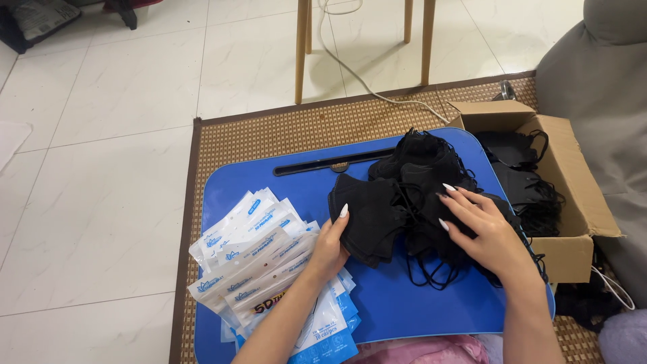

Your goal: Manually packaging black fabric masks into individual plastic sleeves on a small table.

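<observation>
The left hand (330, 246) grips a small stack of folded black masks (369, 216) at its near edge, thumb on top, keeping the stack squared on the blue lap desk (404, 303). The right hand (485, 232), fingers spread, presses into the loose mask heap (424, 175) just right of it. One cardboard box (573, 189) at far right holds more masks. White pouches (256, 263), too many to count, fan out at near left.

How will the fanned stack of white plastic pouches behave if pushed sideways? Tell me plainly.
The white pouches look glossy and lie loosely overlapped on the blue tray, so they would probably slide apart rather than move as one. They seem thin and flat, so likely light and bendy. The left hand rests beside them, holding a black mask.
</observation>
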